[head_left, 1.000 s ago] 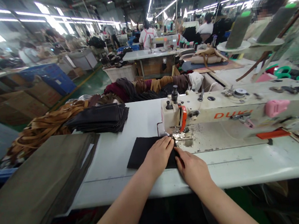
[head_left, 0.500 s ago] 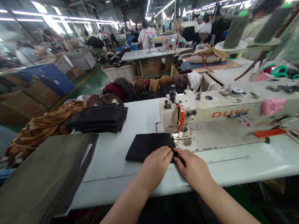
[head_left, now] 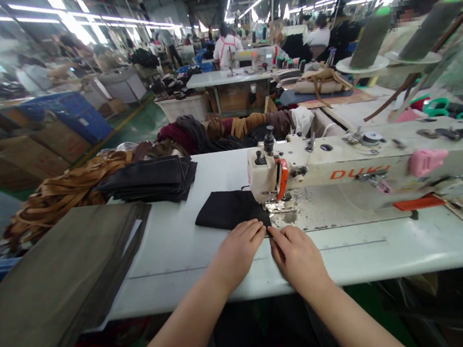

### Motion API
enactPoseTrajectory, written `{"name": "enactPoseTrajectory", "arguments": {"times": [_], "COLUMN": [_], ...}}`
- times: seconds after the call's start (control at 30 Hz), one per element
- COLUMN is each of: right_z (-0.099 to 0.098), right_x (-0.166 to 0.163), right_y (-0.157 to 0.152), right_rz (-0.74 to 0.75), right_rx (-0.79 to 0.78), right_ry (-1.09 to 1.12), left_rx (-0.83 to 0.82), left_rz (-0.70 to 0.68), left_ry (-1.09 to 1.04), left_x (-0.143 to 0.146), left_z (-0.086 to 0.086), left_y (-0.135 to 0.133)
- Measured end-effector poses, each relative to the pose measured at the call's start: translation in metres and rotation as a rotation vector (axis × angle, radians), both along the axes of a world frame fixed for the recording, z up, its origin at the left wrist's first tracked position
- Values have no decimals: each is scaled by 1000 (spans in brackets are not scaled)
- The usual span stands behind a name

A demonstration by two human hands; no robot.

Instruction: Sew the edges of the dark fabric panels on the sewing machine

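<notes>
Two bare hands were close together, low on the white table [head_left: 173,252]. The left hand [head_left: 238,253] was loose and spread flat, not clenched, with its fingertips on the near right corner of the black piece [head_left: 225,210]. The right hand [head_left: 299,255] had bent fingers, and its pointing finger touched by that same corner. I could not tell if it pinched the edge. To do this bit well, I think, both hands needed to press softly, keep the right edge straight and let the machine pull, with fingertips back from the needle.

The black piece lay just past the fingers, mostly ahead of the left hand and to the left of the right hand. Its right edge met the metal foot [head_left: 276,206] of the big white sewing machine [head_left: 317,161]. Past it, to the left, sat a black stack [head_left: 148,177]. Far away, a person [head_left: 228,48] in a white top was by another table [head_left: 208,80].
</notes>
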State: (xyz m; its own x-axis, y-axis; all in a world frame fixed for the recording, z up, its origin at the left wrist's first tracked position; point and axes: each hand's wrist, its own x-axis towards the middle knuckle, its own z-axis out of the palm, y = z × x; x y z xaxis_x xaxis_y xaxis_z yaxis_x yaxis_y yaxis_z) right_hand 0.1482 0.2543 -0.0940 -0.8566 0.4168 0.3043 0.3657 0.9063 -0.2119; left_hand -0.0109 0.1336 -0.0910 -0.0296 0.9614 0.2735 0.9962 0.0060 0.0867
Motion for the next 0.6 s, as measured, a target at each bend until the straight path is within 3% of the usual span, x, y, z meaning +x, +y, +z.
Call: {"name": "enactPoseTrajectory", "arguments": {"times": [0.6], "right_z": [-2], "right_x": [-18], "right_y": [11], "right_rz": [-76], "right_rx": [31], "right_ry": [-76], "left_rx": [-106], "left_rz": [100], "left_ry": [-49], "left_x": [-30], "left_z": [3], "left_y": [36]}}
